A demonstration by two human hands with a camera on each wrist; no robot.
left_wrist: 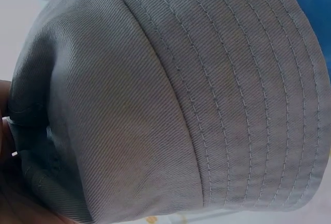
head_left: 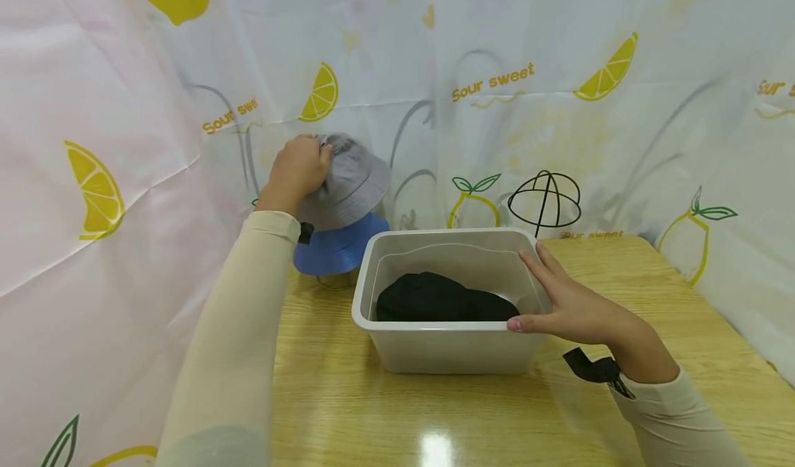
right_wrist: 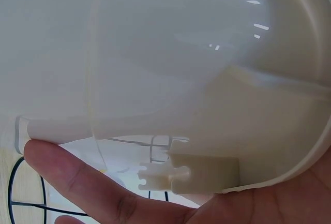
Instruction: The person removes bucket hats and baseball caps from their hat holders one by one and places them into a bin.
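My left hand point(head_left: 299, 167) grips the crown of a grey bucket hat point(head_left: 355, 184), whose cloth bunches at the fingers. In the left wrist view the grey hat's stitched brim point(left_wrist: 243, 94) fills much of the picture. Directly below it is a blue bucket hat point(head_left: 338, 250), partly covered; whether the two touch, I cannot tell. My right hand point(head_left: 574, 308) rests on the right end of a light plastic bin point(head_left: 456, 351), thumb on the front rim and fingers extended along the side. Inside the bin lies a black cloth item point(head_left: 435, 298) that looks like a cap.
A black wire hat stand point(head_left: 546, 201) rises behind the bin's right side. Part of a wire base point(head_left: 335, 281) shows under the blue hat. The wooden table point(head_left: 348, 412) meets a lemon-print curtain point(head_left: 397, 53) at the back and left.
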